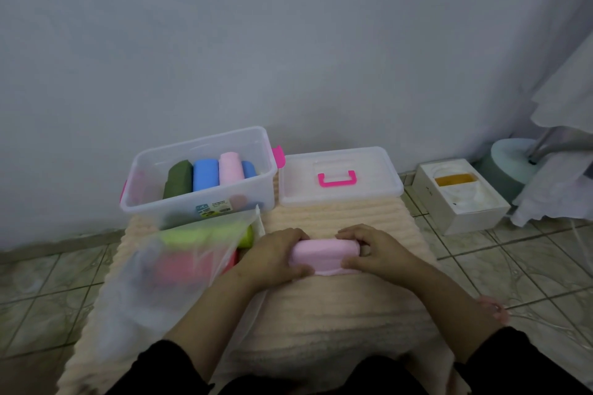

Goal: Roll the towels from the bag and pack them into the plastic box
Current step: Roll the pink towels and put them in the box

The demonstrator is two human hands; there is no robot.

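Cream mat [337, 308] under me: my left hand [276, 258] and right hand [372, 248] clamp the pink towel roll [324, 255], hiding its ends; the frosted bag [167, 266] blurs its towels.

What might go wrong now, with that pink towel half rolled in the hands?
The pink towel may unroll when lifted, since only the left hand and right hand hold its ends. The plastic box already has four rolls along its right side, so squeezing this one in there may loosen them.
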